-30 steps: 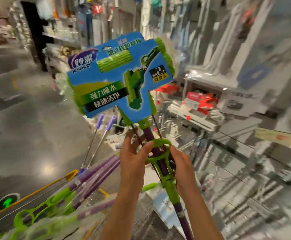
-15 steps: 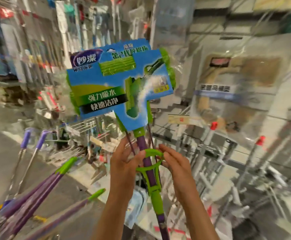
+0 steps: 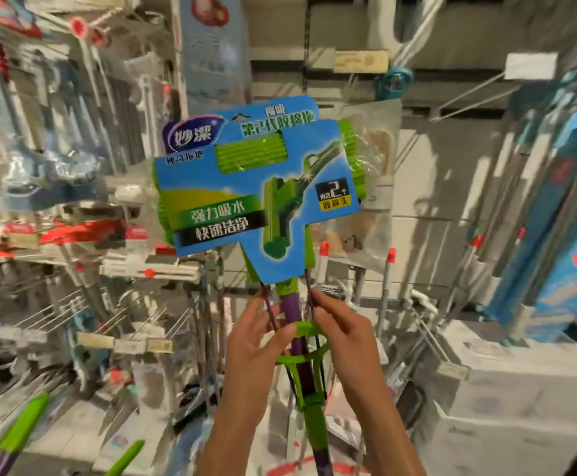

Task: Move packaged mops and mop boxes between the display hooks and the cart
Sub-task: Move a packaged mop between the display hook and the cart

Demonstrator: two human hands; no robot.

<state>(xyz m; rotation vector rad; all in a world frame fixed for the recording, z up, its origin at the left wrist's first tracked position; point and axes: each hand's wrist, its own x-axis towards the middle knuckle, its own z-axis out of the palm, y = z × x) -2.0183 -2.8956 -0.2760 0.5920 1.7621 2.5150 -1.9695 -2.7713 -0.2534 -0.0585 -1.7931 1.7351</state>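
Note:
I hold a packaged mop (image 3: 256,197) upright in front of me; its blue card with a green sponge head stands at centre, above a purple and green handle. My left hand (image 3: 257,333) grips the handle and the green lever loop from the left, thumb hooked over the loop. My right hand (image 3: 343,329) holds the same loop and a thin rod from the right. Behind the mop head are the display hooks (image 3: 318,266) with red tips on the wall.
Racks of hanging mops and poles (image 3: 84,149) fill the left. Blue boxed mops (image 3: 555,218) lean at the right, above grey boxes (image 3: 520,389). Green and purple mop handle ends (image 3: 19,431) poke in at the bottom left.
The view has swung from the aisle floor and cart to the display wall. The mop stays upright in both hands and now stands before the red-tipped hooks.

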